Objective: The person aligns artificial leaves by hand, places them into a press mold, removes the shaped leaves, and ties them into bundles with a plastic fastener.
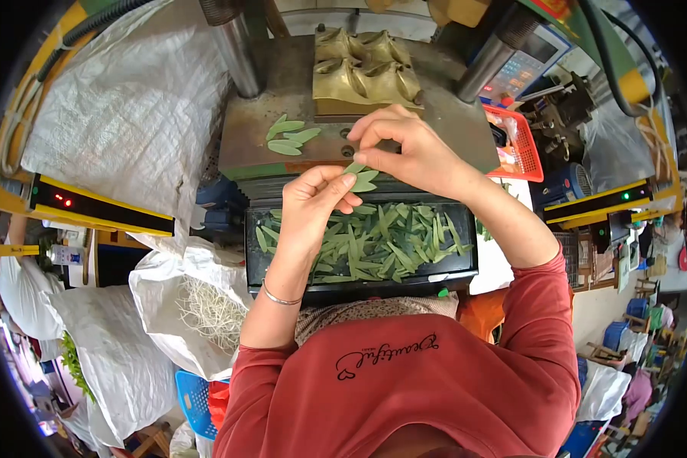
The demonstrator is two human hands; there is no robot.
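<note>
My left hand (318,192) pinches a small cluster of green leaf pieces (365,182) above the front edge of the metal press bed. My right hand (406,145) is closed at the upper tip of the same cluster, thumb and forefinger together. Below both hands, a black tray (362,288) holds many loose green leaves (389,244). Several leaf pieces (288,137) lie on the press bed (244,141) to the left. Behind my right hand stands a brass-coloured mould block (366,69) with curved hollows.
Metal columns (240,57) (492,65) rise on both sides of the bed. Yellow-framed light bars (103,206) (599,202) flank the work area. A red basket (528,145) sits at right, a white sack (156,282) with pale strands at lower left.
</note>
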